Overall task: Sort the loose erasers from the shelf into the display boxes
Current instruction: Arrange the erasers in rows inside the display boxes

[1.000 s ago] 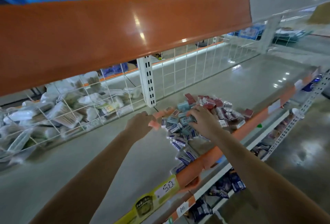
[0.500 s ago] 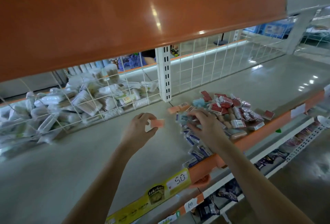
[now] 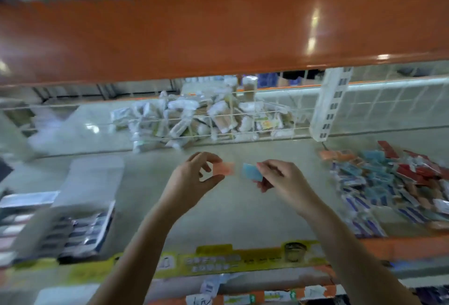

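Left hand (image 3: pixel 194 180) pinches an orange eraser (image 3: pixel 224 168), right hand (image 3: pixel 283 178) a blue eraser (image 3: pixel 252 172), both above the shelf (image 3: pixel 243 207) btw pile (image 3: pixel 388 183) & display box (image 3: pixel 73 227). Light, prob. slick wrappers; edge pinch suits.

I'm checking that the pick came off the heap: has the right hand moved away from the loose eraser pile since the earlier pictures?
Yes. The right hand, earlier resting on the eraser pile, now sits left of it over bare shelf, pinching a blue eraser.
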